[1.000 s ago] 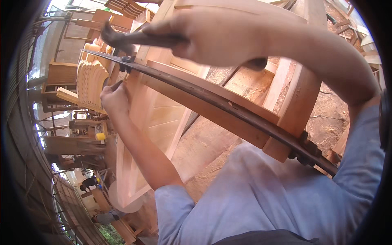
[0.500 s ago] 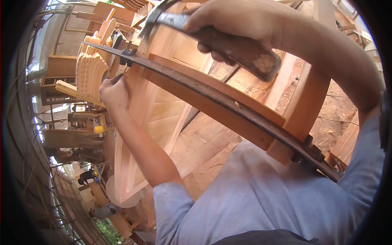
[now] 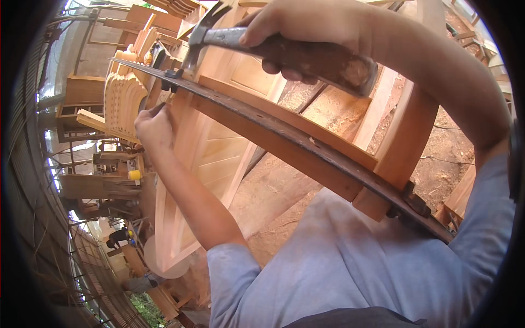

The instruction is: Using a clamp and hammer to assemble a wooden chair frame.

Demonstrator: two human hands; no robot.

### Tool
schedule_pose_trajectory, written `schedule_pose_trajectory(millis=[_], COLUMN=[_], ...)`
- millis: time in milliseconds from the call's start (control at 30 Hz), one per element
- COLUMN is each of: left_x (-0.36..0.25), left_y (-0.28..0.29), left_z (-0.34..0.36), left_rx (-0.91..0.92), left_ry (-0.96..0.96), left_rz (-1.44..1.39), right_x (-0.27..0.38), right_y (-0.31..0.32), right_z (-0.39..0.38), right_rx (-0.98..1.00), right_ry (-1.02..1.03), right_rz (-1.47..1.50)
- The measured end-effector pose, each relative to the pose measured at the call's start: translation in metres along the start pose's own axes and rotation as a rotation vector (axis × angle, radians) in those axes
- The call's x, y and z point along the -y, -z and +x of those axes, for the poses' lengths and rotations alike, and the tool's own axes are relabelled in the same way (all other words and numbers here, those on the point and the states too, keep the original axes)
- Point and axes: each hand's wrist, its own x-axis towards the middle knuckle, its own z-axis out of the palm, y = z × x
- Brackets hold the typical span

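Wood, pale: one panelled door frame [image 3: 219, 147] stands tilted before the person, its rails already fitted between the stiles.
Clamp: one long dark metal bar clamp [image 3: 306, 147] runs across the frame from upper left to lower right, touching the wood along its length.
Clamp head: far jaw block [image 3: 170, 77] sits at the frame's left edge; near stop [image 3: 413, 199] bears on the right stile.
Right hand [image 3: 306, 24]: closed around the worn handle of one claw hammer [image 3: 273, 46]; hammer head [image 3: 198, 38] is just above the far jaw block, touching or nearly so, cannot tell.
Left hand [image 3: 156, 126]: fingers curled against the frame's left edge just below the bar; what it pinches, if anything, is hidden.
Progress (judgement): frame assembled and the clamp set on it; seating or tightening of the far jaw looks unfinished.
Count: hammers 1, bar clamps 1, door frames in hand 1, hands 2.
Background: stacked wooden pieces [image 3: 123, 104] at left; sawdust floor [image 3: 437, 164] at right.
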Motion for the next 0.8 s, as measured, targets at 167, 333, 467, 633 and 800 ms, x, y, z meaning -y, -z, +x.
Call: schedule_pose_trajectory(millis=[167,333,467,633,800], left_x=[0.000,-0.005,-0.008,-0.007,-0.006], left_y=[0.000,0.000,0.000,0.000,-0.001], left_z=[-0.001,-0.004,-0.005,-0.004,-0.005], left_rx=[-0.015,0.015,0.024,0.016,0.008], left_ry=[0.018,0.069,0.081,0.067,0.041], left_rz=[0.011,-0.049,-0.020,-0.033,-0.042], right_x=[0.007,0.019,0.014,0.031,0.063], right_y=[-0.006,-0.023,-0.006,-0.006,-0.033], right_z=[-0.026,-0.025,0.000,-0.024,-0.036], right_rx=[-0.099,-0.206,-0.079,0.008,-0.269], right_ry=[0.362,0.379,0.459,0.566,0.367], right_rz=[-0.479,-0.905,-0.979,-1.009,-0.684])
